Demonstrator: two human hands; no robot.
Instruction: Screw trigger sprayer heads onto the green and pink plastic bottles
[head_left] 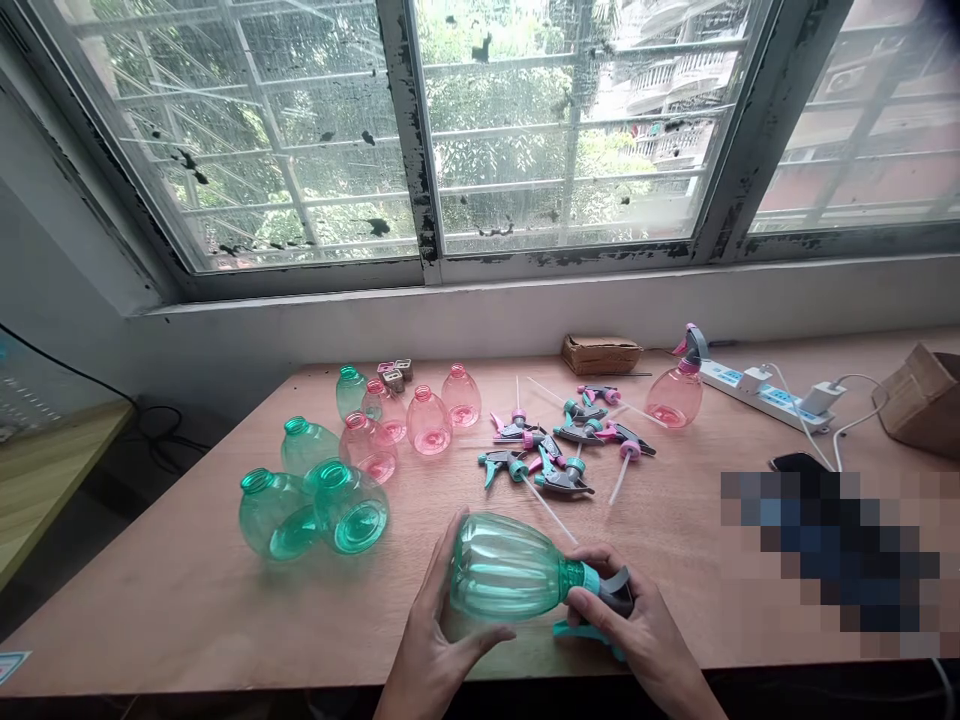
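A clear green spray bottle [506,567] lies sideways between my hands, just above the table's front edge. My left hand [439,625] is wrapped round its base end, with the thumb along the lower side. The fingers of my right hand [637,620] close on the turquoise collar and dark trigger head [619,592] at the neck. A turquoise trigger [589,633] points down toward me below that hand. Beyond the bottle lies a loose pile of trigger sprayer heads [566,478], pink or turquoise with grey, several with white dip tubes.
Headless green bottles [351,510] and pink bottles [430,420] stand at the left. A pink spray bottle with its head [673,398] stands at the back right, beside a power strip [765,393]. Cardboard boxes [600,355] and a pixelated dark object [847,540] are also on the table.
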